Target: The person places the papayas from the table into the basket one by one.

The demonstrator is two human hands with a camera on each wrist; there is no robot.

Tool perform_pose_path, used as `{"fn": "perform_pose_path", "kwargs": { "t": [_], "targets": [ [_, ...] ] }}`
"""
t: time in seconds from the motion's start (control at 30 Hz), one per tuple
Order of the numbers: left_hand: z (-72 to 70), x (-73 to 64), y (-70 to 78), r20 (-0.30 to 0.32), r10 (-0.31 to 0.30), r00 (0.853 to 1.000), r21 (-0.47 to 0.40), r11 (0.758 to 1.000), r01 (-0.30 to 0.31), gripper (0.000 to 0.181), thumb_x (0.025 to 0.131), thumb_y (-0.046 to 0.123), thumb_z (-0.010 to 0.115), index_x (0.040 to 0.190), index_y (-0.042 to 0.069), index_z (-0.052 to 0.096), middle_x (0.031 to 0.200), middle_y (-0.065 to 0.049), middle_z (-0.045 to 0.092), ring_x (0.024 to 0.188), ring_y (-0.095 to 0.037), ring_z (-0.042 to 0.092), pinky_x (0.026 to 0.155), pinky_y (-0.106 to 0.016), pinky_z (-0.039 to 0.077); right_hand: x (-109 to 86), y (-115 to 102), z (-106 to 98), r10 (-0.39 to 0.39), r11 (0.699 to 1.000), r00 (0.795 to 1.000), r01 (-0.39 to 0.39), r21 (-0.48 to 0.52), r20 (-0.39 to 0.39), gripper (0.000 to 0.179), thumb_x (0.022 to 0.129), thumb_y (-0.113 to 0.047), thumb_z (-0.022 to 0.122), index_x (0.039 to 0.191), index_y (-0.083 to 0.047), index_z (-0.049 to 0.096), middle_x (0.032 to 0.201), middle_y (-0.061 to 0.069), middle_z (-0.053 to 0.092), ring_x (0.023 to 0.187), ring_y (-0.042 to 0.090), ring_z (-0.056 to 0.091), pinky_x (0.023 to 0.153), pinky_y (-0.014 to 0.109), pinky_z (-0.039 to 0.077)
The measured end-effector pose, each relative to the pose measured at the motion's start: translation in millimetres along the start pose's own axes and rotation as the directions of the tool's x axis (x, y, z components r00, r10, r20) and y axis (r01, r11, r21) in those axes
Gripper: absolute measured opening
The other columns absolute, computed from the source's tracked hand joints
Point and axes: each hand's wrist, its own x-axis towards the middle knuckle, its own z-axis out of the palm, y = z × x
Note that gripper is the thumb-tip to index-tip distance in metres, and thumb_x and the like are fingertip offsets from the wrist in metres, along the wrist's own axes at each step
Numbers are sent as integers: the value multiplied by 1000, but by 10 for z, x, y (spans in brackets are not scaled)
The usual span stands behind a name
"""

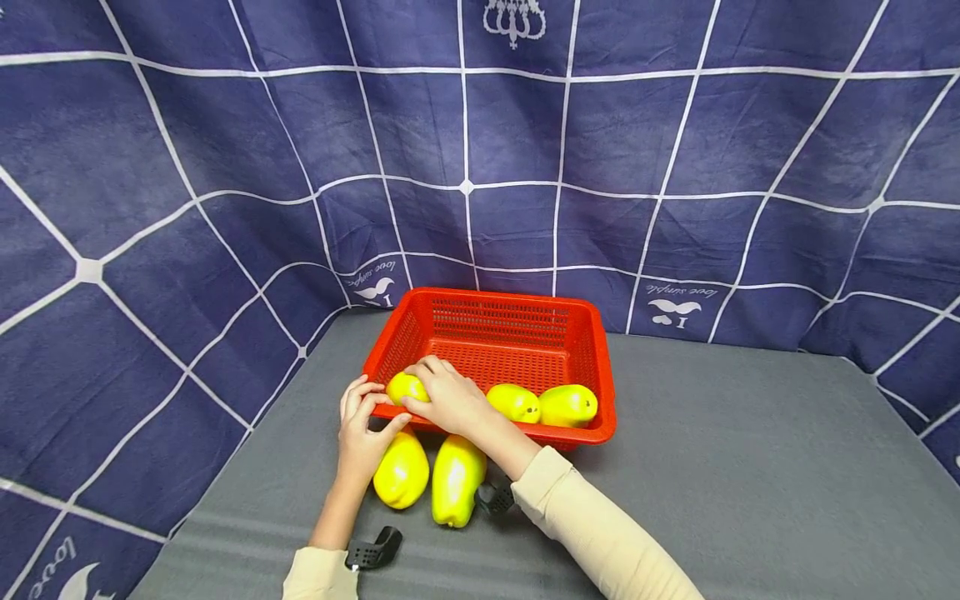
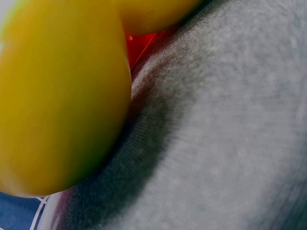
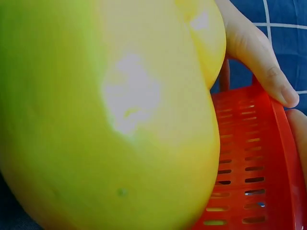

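A red plastic basket [image 1: 498,298] stands on the grey surface. My left hand [image 1: 363,433] grips its near left corner, thumb along the rim and fingers spread over the side; the right wrist view shows that thumb [image 3: 268,67] at the rim. My right hand [image 1: 448,398] reaches over the near wall and holds a yellow papaya [image 1: 405,387] inside that corner, its fingers partly covering it. Two more papayas, a left one [image 1: 513,402] and a right one [image 1: 568,406], lie inside along the near wall. Under my forearms, a rounder papaya [image 1: 401,471] and a longer greenish one [image 1: 454,483] lie outside the basket.
Grey cloth [image 1: 735,467] covers the tabletop. Behind and to the left hangs a dark blue curtain [image 1: 517,142] with white lines. A black wrist-camera mount [image 1: 375,548] sits by my left wrist, another [image 1: 497,497] by my right forearm.
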Motion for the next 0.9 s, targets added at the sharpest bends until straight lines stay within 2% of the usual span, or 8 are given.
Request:
{"fn": "perform_pose_path", "kwargs": {
  "t": [0.2, 0.4, 0.5, 0.53, 0.73, 0.9],
  "targets": [
    [8, -7, -11, 3, 2, 1000, 4, 1000, -2, 40, 68, 40, 74, 79, 5, 57, 103, -13, 53, 123, -28, 35, 105, -33, 23, -9, -6, 12, -13, 998, 999, 16, -61, 36, 45, 90, -50, 45, 127, -25, 50, 122, -4, 50, 108, 13, 50, 75, 35, 51],
    [-2, -6, -1, 27, -48, 998, 19, 999, 47, 33, 61, 21, 81, 79, 5, 57, 104, -14, 53, 124, -30, 34, 104, -44, 24, -3, -1, 10, -48, 996, 998, 50, -78, 34, 47, 90, -51, 43, 128, -24, 49, 121, -3, 51, 109, 13, 51, 78, 34, 51],
    [-7, -2, 8, 37, -67, 997, 17, 998, 67, 33, 60, 16, 81, 80, 5, 57, 104, -14, 52, 125, -30, 33, 104, -46, 23, 0, 7, 16, -55, 996, 998, 57, -64, 27, 47, 90, -50, 44, 128, -23, 48, 121, -3, 52, 109, 14, 52, 81, 34, 50],
    [-7, -1, 8, 35, -65, 997, 15, 998, 64, 34, 61, 20, 81, 80, 5, 57, 104, -14, 52, 125, -31, 33, 104, -46, 23, 1, 9, 19, -56, 996, 998, 58, -62, 24, 47, 90, -50, 44, 128, -23, 48, 122, -3, 53, 109, 14, 53, 82, 34, 50],
    [-2, -3, 0, 14, -34, 999, 16, 999, 34, 36, 64, 30, 79, 80, 5, 58, 104, -13, 53, 124, -30, 34, 105, -38, 23, 5, 7, 24, -65, 996, 997, 67, -64, 30, 42, 91, -47, 44, 124, -23, 51, 121, -4, 54, 109, 13, 54, 84, 32, 50],
    [0, -1, 2, 7, -28, 1000, 11, 1000, 28, 35, 63, 26, 80, 79, 5, 58, 103, -13, 53, 124, -30, 35, 106, -34, 23, 12, -5, 11, -75, 992, 994, 83, -97, 82, 38, 92, -41, 40, 125, -26, 52, 126, -7, 53, 115, 11, 52, 82, 33, 50]
  ]
}}
